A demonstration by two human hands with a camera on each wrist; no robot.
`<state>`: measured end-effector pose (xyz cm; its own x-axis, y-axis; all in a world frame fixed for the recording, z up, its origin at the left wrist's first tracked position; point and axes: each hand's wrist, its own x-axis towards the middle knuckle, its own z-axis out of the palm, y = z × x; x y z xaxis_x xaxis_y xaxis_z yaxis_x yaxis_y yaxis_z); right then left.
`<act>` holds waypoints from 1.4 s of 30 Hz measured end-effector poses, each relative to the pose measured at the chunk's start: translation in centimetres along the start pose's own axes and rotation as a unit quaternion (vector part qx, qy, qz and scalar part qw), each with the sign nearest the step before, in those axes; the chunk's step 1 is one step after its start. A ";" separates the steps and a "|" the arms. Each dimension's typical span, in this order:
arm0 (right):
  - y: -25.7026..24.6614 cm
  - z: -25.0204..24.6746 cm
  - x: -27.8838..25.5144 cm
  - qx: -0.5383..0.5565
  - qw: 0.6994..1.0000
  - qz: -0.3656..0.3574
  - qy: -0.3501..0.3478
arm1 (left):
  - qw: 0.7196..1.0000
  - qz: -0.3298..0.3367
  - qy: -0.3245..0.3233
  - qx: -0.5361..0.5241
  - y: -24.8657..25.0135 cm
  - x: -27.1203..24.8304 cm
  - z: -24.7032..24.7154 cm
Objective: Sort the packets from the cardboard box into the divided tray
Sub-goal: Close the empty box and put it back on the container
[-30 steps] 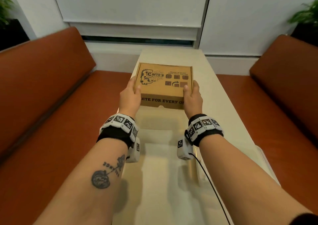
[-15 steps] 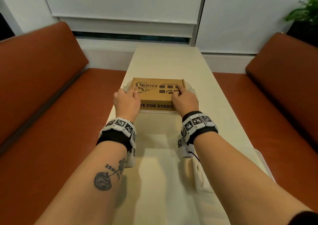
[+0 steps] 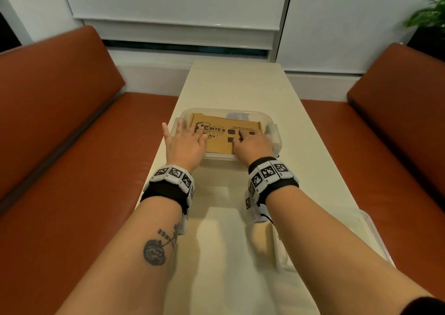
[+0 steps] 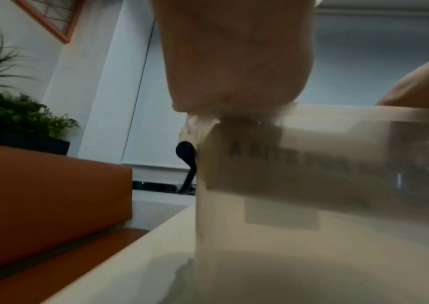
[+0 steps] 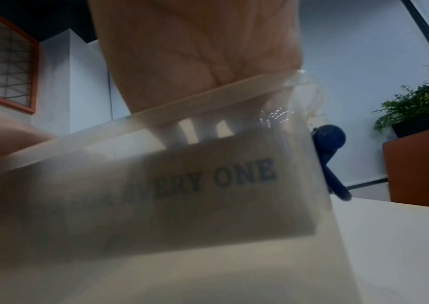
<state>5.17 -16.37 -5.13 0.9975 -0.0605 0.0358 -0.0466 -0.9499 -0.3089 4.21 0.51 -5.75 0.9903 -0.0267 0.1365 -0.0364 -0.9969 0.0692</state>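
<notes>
Sitting between two orange booth seats (image 3: 60, 127), long pale bench (image 3: 240, 83) running toward the window blinds. Going left to right: left hand (image 3: 184, 143) resting at the left edge of the cardboard box (image 3: 224, 134), fingers (image 3: 179, 125) straight and spread, gripping nothing, outer ones over the rim of the clear plastic tub (image 3: 273, 134). Box lying flat inside that tub, lid closed, print facing up. Right hand (image 3: 252, 145) lying on the box top, fingers looking loosely bent against the lid, not wrapped round anything as far as visible. Another clear container (image 3: 375, 237) waiting at the near right edge, maybe the divided tray, hard to tell. No packets showing yet. Probably worth pinning the box with one hand and lifting the front flap slowly with the other, keeping the tub from skating around.
</notes>
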 end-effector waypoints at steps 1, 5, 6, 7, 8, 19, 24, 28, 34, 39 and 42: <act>-0.1 0.0 0.0 0.003 1.000 -0.006 -0.007 | 1.000 0.011 -0.017 0.008 -0.1 0.1 -0.1; -0.1 -0.3 0.4 -0.001 0.999 -0.014 -0.040 | 0.997 0.017 -0.071 0.023 -0.3 0.6 -0.3; -0.1 -0.4 0.5 -0.002 0.999 -0.011 -0.049 | 0.996 0.016 -0.078 0.028 -0.2 0.7 -0.3; -0.1 -0.4 0.6 -0.004 0.998 -0.009 -0.054 | 0.996 0.016 -0.085 0.032 -0.1 0.7 -0.3; 0.0 -0.4 0.6 -0.008 0.998 -0.009 -0.057 | 0.995 0.016 -0.090 0.035 -0.1 0.8 -0.3; 0.8 -1.8 -0.9 0.177 0.981 -0.009 0.079 | 0.998 0.003 0.002 -0.067 1.4 -0.9 -0.9; 4.7 -4.8 -3.9 0.279 0.936 0.022 0.211 | 0.949 0.124 0.219 -0.189 7.6 -4.8 -1.4; 9.9 -5.4 -6.7 0.274 0.943 0.083 0.172 | 0.938 0.176 0.188 -0.232 12.0 -8.1 0.0; 17.5 -4.4 -11.1 0.161 0.970 0.180 0.030 | 0.977 0.007 -0.112 -0.181 14.9 -10.6 2.9; 21.0 -4.1 -14.0 0.018 0.959 0.280 -0.039 | 0.968 -0.020 -0.186 -0.165 16.1 -11.4 3.5; 22.6 -4.0 -15.1 0.004 0.941 0.334 -0.062 | 0.965 -0.039 -0.198 -0.167 17.0 -11.7 3.6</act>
<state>-11.18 -38.19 -8.85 0.7447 -0.6057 -0.2803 -0.6647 -0.7108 -0.2301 -7.50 -16.36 -9.72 0.9630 -0.0453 -0.2658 0.0638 -0.9196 0.3877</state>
